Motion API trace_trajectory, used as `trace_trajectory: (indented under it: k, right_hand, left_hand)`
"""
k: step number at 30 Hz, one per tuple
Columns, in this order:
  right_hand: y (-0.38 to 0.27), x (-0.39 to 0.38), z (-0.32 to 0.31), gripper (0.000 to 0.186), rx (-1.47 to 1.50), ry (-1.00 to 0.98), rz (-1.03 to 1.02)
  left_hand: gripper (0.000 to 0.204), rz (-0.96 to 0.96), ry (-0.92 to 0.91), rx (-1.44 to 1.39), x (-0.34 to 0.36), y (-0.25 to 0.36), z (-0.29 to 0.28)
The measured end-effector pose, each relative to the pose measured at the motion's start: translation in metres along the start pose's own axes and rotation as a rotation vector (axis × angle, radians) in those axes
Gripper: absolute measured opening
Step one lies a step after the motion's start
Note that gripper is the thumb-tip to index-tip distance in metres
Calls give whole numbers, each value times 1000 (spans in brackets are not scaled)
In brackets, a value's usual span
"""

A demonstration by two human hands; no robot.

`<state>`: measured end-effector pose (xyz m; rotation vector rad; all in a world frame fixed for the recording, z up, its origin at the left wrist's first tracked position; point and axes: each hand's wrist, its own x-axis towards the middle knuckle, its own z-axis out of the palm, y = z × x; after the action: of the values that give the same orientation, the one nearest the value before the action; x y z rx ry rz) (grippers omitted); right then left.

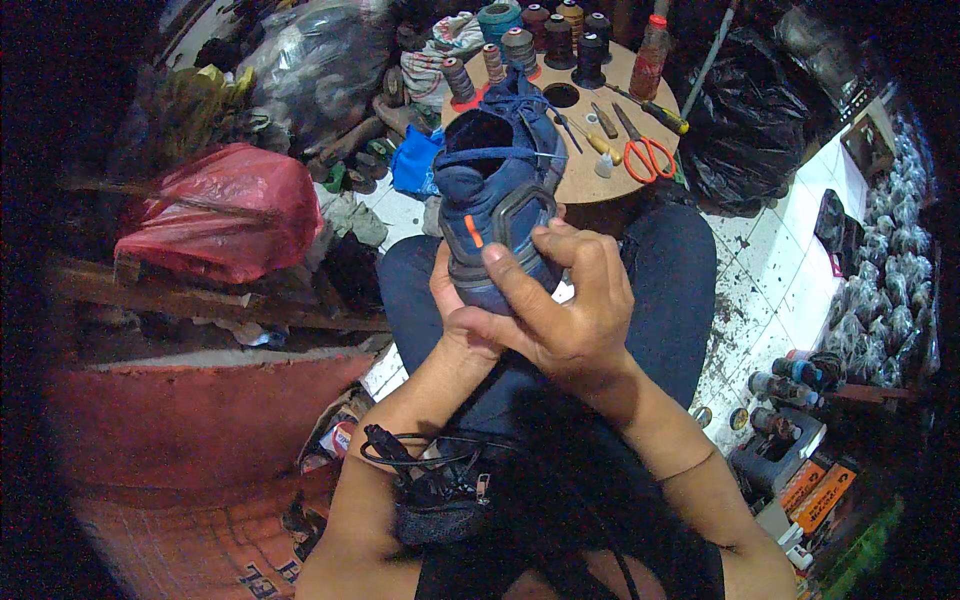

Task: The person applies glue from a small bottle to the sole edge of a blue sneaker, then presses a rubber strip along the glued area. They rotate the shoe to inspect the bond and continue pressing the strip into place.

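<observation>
A dark blue sneaker (508, 154) with grey panels, blue laces and an orange mark is held upright over my lap, its collar opening facing up. My left hand (457, 310) grips it from below and the left, partly hidden by the shoe. My right hand (568, 300) is closed on its near end, thumb pressing beside the orange mark and fingers curled at the right side. Just beyond the shoe, a round wooden board (628, 90) carries orange-handled scissors (650, 158), a yellow-handled screwdriver (662, 114), small hand tools and several thread spools (590, 60).
A red plastic bag (225, 220) lies on a wooden ledge at left, with bags and old shoes behind it. A black bag (740, 120) stands right of the board. Bundled clear packets (880, 280), small bottles (785, 385) and orange boxes (825, 495) line the right side.
</observation>
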<state>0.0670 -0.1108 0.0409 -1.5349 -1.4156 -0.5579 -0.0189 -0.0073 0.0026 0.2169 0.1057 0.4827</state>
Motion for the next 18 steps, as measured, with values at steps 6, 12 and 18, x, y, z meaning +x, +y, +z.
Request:
trace_trajectory:
  k: [6, 12, 18]
  right_hand:
    - [-15, -3, 4, 68, -51, 19, -41]
    - [-29, -8, 9, 51, -154, 31, -71]
    - [-39, -13, 10, 42, -130, 87, -75]
  left_hand:
    - [70, -33, 3, -35, 3, -7, -2]
    - [71, -50, 15, -40, -2, -5, -2]
    - [71, -82, 26, -49, -9, 2, 1]
